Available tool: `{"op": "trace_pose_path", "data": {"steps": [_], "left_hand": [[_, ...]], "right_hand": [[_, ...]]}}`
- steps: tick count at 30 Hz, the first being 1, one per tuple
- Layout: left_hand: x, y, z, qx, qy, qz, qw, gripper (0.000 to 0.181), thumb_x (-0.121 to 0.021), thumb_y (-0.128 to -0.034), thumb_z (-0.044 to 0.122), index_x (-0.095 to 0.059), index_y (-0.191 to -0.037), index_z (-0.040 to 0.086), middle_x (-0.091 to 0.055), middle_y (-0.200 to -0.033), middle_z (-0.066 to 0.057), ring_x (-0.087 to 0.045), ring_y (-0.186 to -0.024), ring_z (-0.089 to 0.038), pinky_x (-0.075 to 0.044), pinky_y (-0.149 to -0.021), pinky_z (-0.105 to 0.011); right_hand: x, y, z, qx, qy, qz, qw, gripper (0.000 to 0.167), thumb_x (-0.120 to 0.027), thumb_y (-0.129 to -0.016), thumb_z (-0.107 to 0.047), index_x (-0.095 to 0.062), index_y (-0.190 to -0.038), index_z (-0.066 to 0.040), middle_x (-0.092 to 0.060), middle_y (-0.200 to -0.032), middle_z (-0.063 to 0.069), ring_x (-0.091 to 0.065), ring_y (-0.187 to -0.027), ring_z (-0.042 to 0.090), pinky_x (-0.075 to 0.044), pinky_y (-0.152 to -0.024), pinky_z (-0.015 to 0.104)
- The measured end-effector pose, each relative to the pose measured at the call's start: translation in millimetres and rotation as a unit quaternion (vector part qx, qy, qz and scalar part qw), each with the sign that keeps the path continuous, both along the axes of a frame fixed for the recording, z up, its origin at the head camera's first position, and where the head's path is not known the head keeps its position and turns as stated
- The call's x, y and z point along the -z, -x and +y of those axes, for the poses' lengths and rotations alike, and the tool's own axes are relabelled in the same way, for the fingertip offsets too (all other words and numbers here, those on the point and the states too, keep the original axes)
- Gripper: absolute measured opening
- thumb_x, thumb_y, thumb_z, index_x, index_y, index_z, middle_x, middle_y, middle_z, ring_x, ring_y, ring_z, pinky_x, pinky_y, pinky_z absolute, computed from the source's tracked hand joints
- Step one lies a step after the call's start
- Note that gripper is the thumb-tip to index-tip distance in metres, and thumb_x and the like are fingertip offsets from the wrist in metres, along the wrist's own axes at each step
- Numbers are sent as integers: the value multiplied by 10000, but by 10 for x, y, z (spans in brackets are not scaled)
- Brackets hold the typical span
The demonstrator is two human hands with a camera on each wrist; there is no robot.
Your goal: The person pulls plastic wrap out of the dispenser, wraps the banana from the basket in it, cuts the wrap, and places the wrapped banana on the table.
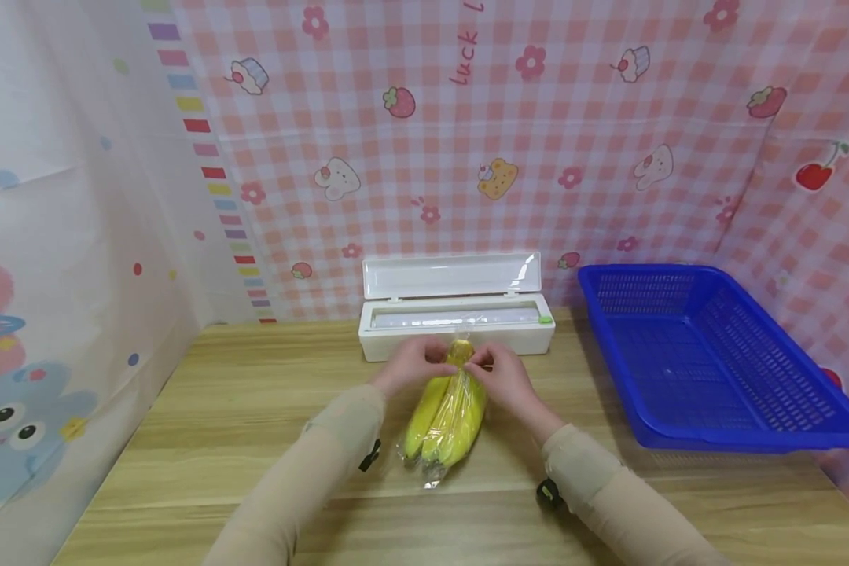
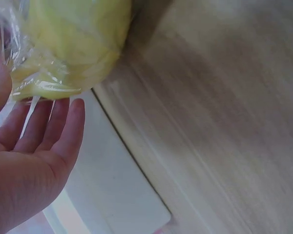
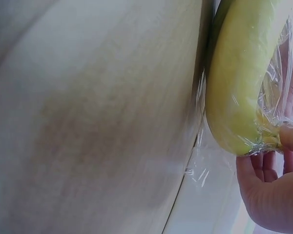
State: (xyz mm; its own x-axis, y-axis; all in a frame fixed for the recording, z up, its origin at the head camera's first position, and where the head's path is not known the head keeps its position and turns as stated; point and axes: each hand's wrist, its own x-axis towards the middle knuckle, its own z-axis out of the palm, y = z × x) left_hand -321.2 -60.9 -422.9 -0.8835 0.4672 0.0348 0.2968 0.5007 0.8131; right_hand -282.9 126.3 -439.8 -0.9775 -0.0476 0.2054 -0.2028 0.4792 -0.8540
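A bunch of yellow bananas (image 1: 435, 417), wrapped in clear cling film (image 1: 440, 452), lies on the wooden table with its stem end pointing away from me. My left hand (image 1: 419, 363) pinches the film beside the stem, its fingers passing under the bananas (image 2: 83, 39) in the left wrist view. From the other side my right hand (image 1: 501, 376) pinches the film at the stem; the right wrist view shows the thumb (image 3: 292, 138) pressed on it. Just behind the hands stands a white cling film dispenser (image 1: 460, 343), lid up, with a roll inside.
A blue plastic basket (image 1: 619, 377) with perforated walls stands on the right of the table (image 1: 255, 440). Patterned cloth (image 1: 431, 141) hangs behind and at both sides. A green slider (image 1: 545, 320) sits at the dispenser's right end.
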Motion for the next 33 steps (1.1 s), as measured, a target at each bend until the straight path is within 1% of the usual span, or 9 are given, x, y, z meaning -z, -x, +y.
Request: {"op": "trace_pose_path", "data": {"steps": [4,7,10,15,18,23,29,33], "left_hand": [[49,3,12,-74,-134,36,9999,313,-782,-853,163,-686,-1122,35,-704,-1022,-56,-652,-937,-179,-549,-868,-307],[57,-9,10,-142,-228,29,9996,292,-780,-851,147,-690,-1106,38,-703,-1009,-52,-649,-930,-181,-550,-867,-313],[55,-26,5,-234,-274,18,9993,272,-780,-849,142,-691,-1087,45,-698,-990,-42,-644,-922,-180,-550,-865,-317],[52,-61,11,-365,-353,56,9987,237,-788,-837,126,-697,-1042,48,-693,-950,-27,-636,-889,-165,-548,-844,-304],[53,-83,16,-378,-427,186,9982,222,-792,-831,113,-698,-1016,32,-693,-927,-33,-635,-861,-162,-552,-822,-299],[63,-107,26,-467,-494,349,9971,200,-801,-818,102,-701,-976,30,-689,-891,-30,-628,-828,-156,-553,-790,-294],[65,-145,36,-637,-547,473,9953,180,-802,-815,85,-702,-957,36,-682,-895,-30,-620,-844,-163,-550,-798,-300],[55,-187,38,-708,-598,528,9943,157,-797,-817,72,-704,-941,48,-683,-888,-22,-624,-849,-165,-553,-800,-308]], "right_hand": [[-4,20,4,70,133,-169,9997,171,-737,-860,-21,-590,-946,-3,-633,-978,126,-620,-976,283,-536,-920,408],[-8,34,8,71,259,-225,9994,236,-748,-851,-25,-585,-1019,6,-645,-1010,140,-628,-977,286,-540,-909,405],[-8,46,23,6,274,-242,9993,258,-748,-855,-33,-607,-1064,19,-663,-1021,147,-641,-972,290,-545,-899,407],[-1,65,54,-73,95,-250,9996,213,-758,-859,-62,-657,-1032,11,-688,-990,118,-649,-953,273,-545,-889,407],[-7,72,66,-81,-25,-225,9997,192,-769,-853,-78,-672,-1000,-3,-693,-967,97,-649,-936,258,-546,-876,405],[-24,67,70,-195,-104,-158,9996,174,-764,-857,-75,-671,-985,-1,-699,-961,99,-655,-934,260,-548,-874,408],[-33,52,60,-311,-158,-92,9993,163,-740,-867,-53,-653,-996,-5,-691,-985,104,-651,-959,270,-543,-898,415],[-35,43,61,-390,-255,3,9989,147,-727,-870,-36,-645,-990,-12,-679,-976,99,-641,-944,263,-545,-888,411]]}}
